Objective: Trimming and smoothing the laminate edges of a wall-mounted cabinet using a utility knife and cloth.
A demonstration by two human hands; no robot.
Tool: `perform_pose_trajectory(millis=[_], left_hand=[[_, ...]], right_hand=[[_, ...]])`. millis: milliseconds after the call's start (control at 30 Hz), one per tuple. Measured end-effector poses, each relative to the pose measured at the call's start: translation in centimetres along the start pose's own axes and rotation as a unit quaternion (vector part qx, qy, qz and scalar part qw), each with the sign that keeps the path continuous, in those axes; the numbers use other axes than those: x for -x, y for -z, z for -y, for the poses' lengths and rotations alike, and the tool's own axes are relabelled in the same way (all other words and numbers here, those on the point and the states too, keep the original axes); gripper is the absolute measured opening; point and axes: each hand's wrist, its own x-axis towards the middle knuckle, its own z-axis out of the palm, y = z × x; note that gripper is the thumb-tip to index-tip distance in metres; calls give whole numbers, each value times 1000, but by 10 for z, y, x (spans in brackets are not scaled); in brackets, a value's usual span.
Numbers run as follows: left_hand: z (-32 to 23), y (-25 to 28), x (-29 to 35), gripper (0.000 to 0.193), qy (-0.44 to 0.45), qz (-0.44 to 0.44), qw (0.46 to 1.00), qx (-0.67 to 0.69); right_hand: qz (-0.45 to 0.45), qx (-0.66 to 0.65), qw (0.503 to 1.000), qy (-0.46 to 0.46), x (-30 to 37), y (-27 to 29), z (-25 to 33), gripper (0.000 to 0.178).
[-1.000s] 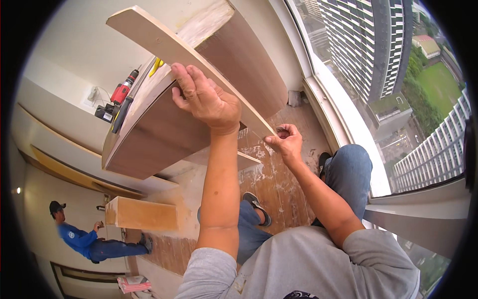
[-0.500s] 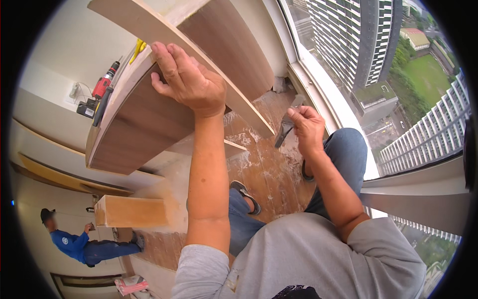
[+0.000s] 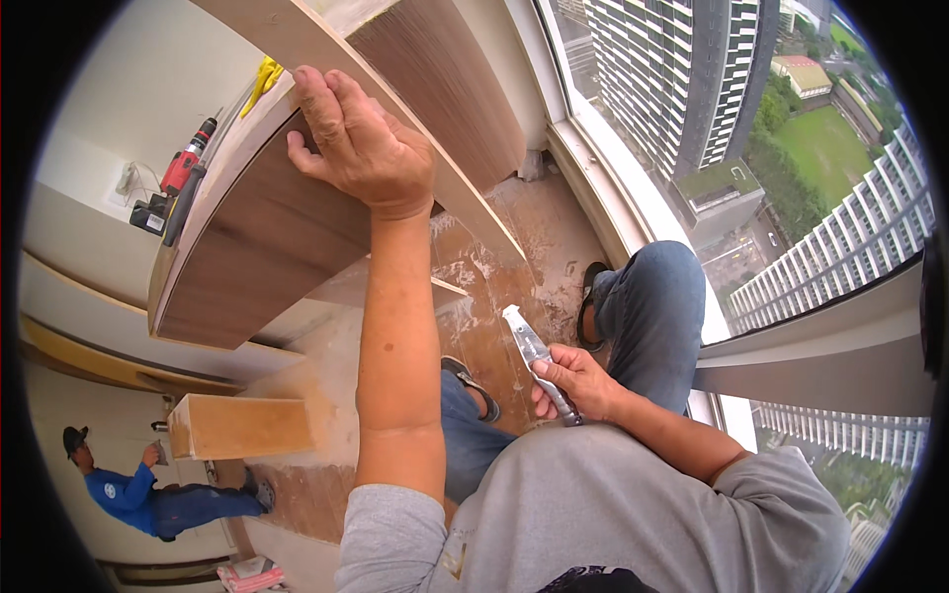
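While the left hand [image 3: 366, 148] is set against a long, flat, pale wooden board [image 3: 282, 35], two of its fingers extend side by side and another digit stands apart; whether it grips the board cannot be told. The right hand [image 3: 581, 383], below the board's lower end, is wrapped around a slim grey hand tool [image 3: 526, 341] with a pale, tapered tip, which points up toward that end, clear of it. Behind the board in view is a brown wood-grain cabinet [image 3: 257, 247] with a curved edge. Left of the board are a bright yellow object [image 3: 263, 81] and, farther out, a red-and-black cordless drill [image 3: 183, 170]. Below and left of the board stand an orange-brown rectangular wooden box [image 3: 247, 430] and, beyond, a person in blue clothing and a dark cap [image 3: 124, 499]. Right of the board runs a white window frame [image 3: 647, 212].
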Motion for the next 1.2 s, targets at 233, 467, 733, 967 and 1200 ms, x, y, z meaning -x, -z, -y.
perform_pose_trajectory(millis=[233,467,733,967,1200], left_hand=[[-4,-3,1,38,18,-5,1000,6],[0,0,-1,36,26,-19,999,4],[-1,-1,-2,38,37,-15,999,19],[-2,2,-1,41,29,6,999,14],[0,1,-3,41,25,-3,999,21]], right_hand=[[-78,192,957,204,6,-6,44,25],[-52,130,947,289,-10,-47,146,31],[-61,175,908,375,-41,-55,166,23],[-80,103,925,356,-47,-48,175,22],[-147,137,979,-25,-33,10,50,19]])
